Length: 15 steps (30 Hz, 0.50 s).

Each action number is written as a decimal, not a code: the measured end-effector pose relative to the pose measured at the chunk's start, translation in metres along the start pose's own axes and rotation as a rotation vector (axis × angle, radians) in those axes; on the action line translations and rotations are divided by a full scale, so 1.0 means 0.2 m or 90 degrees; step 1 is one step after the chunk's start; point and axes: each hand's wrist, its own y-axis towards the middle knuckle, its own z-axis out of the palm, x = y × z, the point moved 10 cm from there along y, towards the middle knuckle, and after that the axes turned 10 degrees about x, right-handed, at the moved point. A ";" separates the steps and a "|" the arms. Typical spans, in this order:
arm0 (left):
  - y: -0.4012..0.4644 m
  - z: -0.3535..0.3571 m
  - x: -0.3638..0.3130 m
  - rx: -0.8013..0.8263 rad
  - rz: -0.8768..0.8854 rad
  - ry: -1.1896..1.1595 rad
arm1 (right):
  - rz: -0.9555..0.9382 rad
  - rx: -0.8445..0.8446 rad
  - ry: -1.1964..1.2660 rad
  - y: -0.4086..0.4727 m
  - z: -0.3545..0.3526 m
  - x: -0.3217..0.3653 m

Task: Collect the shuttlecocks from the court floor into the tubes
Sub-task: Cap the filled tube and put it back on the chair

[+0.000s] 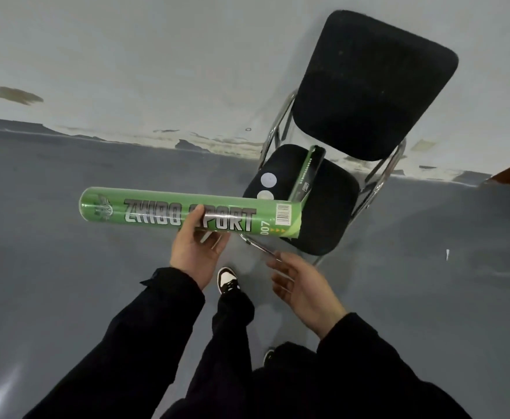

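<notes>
A long green shuttlecock tube (157, 211) with white lettering lies level in front of me, and my left hand (197, 246) grips it near its middle from below. My right hand (300, 287) hovers lower right of the tube, fingers relaxed, holding nothing. A second green and black tube (308, 173) lies on the seat of the black chair (332, 213). Two white round caps (268, 180) rest on the seat next to it. No shuttlecock shows on the floor.
The chair has a chrome frame and a black backrest (374, 86), standing against a pale wall (126, 55) with peeling paint at its base. Grey court floor (66, 267) spreads left and right. A small white speck (447, 254) lies on the floor at right. My shoe (228, 279) stands below the tube.
</notes>
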 end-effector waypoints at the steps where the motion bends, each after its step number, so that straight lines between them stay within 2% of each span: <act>1: 0.12 -0.04 -0.03 -0.016 -0.006 -0.006 | 0.001 -0.038 -0.009 0.11 -0.02 0.04; 7: 0.75 -0.36 -0.08 -0.094 -0.024 -0.029 | -0.021 -0.182 -0.125 0.80 -0.13 0.26; 10: 0.97 -0.47 -0.04 -0.152 -0.027 -0.060 | -0.038 -0.198 -0.177 1.14 -0.16 0.32; 15: 1.28 -0.46 0.03 -0.145 -0.038 -0.043 | 0.004 -0.206 -0.199 1.59 -0.21 0.37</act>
